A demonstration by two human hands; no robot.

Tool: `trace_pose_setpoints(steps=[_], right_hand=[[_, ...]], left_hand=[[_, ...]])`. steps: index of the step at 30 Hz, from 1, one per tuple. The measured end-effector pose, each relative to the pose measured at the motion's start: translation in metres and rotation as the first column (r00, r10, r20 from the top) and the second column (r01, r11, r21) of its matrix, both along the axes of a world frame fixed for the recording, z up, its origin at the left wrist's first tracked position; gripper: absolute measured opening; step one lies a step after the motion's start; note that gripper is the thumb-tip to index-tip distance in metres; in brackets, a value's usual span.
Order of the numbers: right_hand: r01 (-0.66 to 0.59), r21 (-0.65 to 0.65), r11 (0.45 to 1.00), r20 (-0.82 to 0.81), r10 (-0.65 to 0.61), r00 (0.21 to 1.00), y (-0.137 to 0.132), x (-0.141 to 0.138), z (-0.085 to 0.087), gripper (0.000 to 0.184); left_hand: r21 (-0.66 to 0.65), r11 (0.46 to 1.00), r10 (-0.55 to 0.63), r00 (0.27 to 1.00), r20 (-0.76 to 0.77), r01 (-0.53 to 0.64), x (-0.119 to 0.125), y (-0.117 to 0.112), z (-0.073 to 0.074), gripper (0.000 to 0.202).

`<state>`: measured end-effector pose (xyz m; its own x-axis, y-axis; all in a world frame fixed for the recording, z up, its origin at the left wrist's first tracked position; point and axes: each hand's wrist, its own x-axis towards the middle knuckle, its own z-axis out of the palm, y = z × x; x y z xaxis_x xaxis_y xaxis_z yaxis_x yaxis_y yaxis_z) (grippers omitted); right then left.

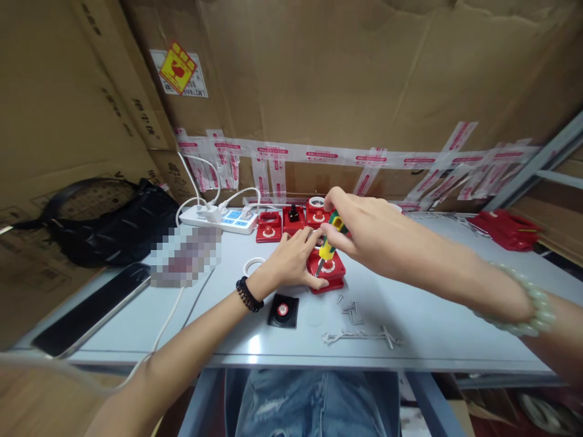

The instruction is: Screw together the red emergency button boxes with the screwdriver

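My right hand is closed around a screwdriver with a yellow and green handle. The screwdriver tilts down, its tip at the left side of a red box-shaped housing with a white ring on top. Pressed against that housing is my left hand, its fingers round the left side and partly covering it. Just in front lie several loose screws and a white twisted strip. A black square piece with a red and white centre lies below my left wrist.
Behind my hands stand more red housings. A white ring lies left of my left hand. Farther left are a white power strip, a black bag and a phone. Red parts lie at the right; cardboard walls the back.
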<state>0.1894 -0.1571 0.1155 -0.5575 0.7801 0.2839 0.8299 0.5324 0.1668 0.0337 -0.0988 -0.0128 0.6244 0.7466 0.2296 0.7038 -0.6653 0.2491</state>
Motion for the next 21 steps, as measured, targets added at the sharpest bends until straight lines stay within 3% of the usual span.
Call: trace_pose_setpoints(steps=[5,10,14,16,19,21], right_hand=[[-0.042,0.000,0.999,-0.062,0.041,0.997,-0.001,0.004,-0.004,0.022],[0.157,0.144,0.977,0.025,-0.162,0.986,0.003,-0.004,-0.011,0.041],[0.259,0.212,0.942,0.068,-0.279,0.958,0.006,-0.005,-0.012,0.038],[0.231,0.166,0.959,0.027,-0.238,0.971,0.007,-0.001,-0.010,0.033],[0.034,0.041,0.999,-0.091,-0.030,0.995,0.006,0.006,-0.007,0.029],[-0.083,-0.023,0.996,-0.158,0.078,0.984,0.003,0.009,-0.006,0.028]], left_hand=[[0.004,1.000,-0.012,1.000,-0.016,0.012,0.000,0.001,0.001,0.092],[0.020,1.000,0.007,0.999,-0.032,-0.006,0.001,0.000,0.000,0.105],[0.035,0.999,0.016,0.999,-0.036,-0.015,0.001,0.000,-0.001,0.107],[0.054,0.998,0.011,1.000,-0.027,-0.009,0.001,0.001,-0.003,0.110],[0.063,0.998,0.007,1.000,-0.017,-0.006,0.000,0.002,-0.005,0.107],[0.059,0.998,0.000,1.000,-0.010,0.001,0.000,0.003,-0.005,0.099]])
